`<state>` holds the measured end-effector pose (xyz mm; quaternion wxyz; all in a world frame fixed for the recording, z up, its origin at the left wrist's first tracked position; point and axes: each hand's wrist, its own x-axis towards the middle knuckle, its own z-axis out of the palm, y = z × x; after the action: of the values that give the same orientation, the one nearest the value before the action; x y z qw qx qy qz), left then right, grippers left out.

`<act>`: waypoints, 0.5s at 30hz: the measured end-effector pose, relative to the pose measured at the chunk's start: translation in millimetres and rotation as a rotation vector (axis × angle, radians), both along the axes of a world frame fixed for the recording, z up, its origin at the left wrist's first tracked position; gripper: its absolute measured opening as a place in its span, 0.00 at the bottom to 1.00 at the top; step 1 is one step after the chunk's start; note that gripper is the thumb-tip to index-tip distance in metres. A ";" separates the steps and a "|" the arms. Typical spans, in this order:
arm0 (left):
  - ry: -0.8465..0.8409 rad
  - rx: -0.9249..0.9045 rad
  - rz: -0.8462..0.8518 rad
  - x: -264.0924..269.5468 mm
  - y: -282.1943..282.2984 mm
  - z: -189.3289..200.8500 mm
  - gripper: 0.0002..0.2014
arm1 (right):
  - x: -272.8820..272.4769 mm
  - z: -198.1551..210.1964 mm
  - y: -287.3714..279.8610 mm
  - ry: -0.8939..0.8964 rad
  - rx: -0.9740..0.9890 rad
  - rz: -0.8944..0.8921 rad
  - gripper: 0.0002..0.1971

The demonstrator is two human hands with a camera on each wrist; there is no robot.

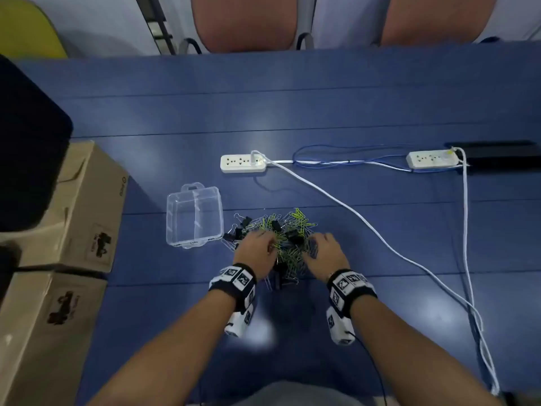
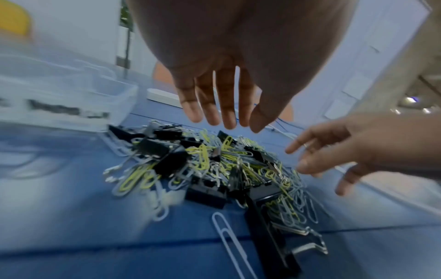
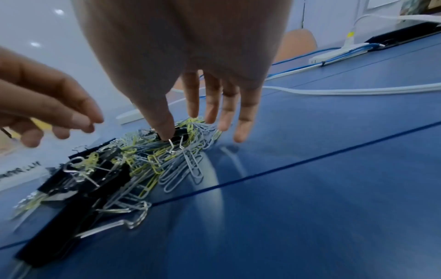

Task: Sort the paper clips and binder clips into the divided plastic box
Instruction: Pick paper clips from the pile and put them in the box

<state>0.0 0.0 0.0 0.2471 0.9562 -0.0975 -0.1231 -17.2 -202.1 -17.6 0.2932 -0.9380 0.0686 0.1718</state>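
On the blue tabletop [image 1: 351,118] a mixed pile of clips [image 1: 276,238] lies just right of the divided plastic box [image 1: 193,218], whose two compartments look empty, so the sorting seems barely begun. The left hand [image 1: 257,253] hovers over the pile's left side with fingers [image 2: 210,105] straight and spread, holding nothing. The right hand [image 1: 325,253] is likewise relaxed and grips nothing, its thumb tip touching a black binder clip [image 3: 177,135] near the pile's top. To do this step well, the person would probably pick out the bulky black binder clips first, pinching each by its body so the yellow and white paper clips [image 2: 203,156] tangled round the wire handles drop away, then carry each kind to its own compartment. A dark label on the box's near wall is too blurred to read, as is the print on the cardboard cartons [image 1: 87,206] at the left.
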 end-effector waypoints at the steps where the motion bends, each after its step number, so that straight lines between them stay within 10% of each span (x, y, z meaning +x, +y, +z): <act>1: -0.035 0.009 -0.035 6.1 -5.5 -2.6 0.07 | 6.0 -3.0 -0.2 0.002 -0.021 -0.012 0.31; 7: -0.009 0.284 -0.152 23.2 -30.6 -19.5 0.26 | 16.7 -12.9 4.9 0.163 -0.200 0.002 0.59; 15: 0.071 0.279 -0.072 37.6 -33.7 -23.0 0.23 | 9.2 -22.6 18.1 0.109 0.004 -0.111 0.28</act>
<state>37.6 -33.7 -23.0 0.1107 0.9722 -0.1047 -0.1780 -8.1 -184.0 -40.2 0.2999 -0.9215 0.1358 0.2062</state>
